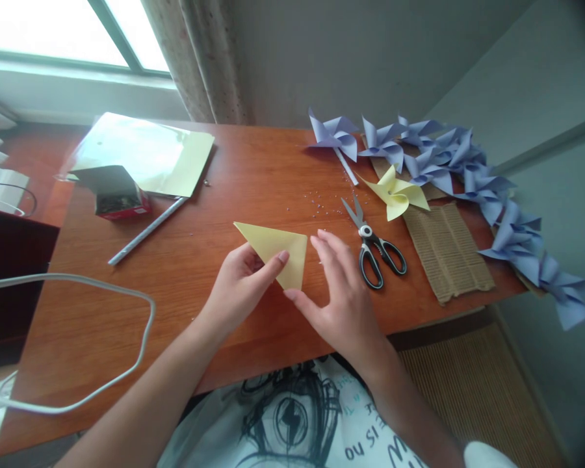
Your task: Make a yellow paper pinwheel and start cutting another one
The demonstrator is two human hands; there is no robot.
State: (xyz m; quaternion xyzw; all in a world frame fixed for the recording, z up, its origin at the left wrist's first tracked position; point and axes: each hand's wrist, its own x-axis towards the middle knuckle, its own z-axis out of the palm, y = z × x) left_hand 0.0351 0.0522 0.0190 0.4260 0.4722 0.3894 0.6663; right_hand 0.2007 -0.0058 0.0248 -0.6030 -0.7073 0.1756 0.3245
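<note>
A pale yellow paper folded into a triangle (275, 250) lies on the wooden desk (185, 273). My left hand (241, 286) presses on its lower edge, the thumb lying over the paper. My right hand (341, 296) sits at the paper's right corner, fingers spread, the thumb touching the tip. Black-handled scissors (373, 244) lie just right of my right hand. A yellow pinwheel (397, 194) rests beyond the scissors.
Several blue-purple pinwheels (461, 169) line the desk's right side over brown corrugated cardboard (448, 250). A stack of yellow sheets (149, 153), a small red box (119, 198) and a white stick (146, 231) lie at the left. A white cable (102, 289) loops across.
</note>
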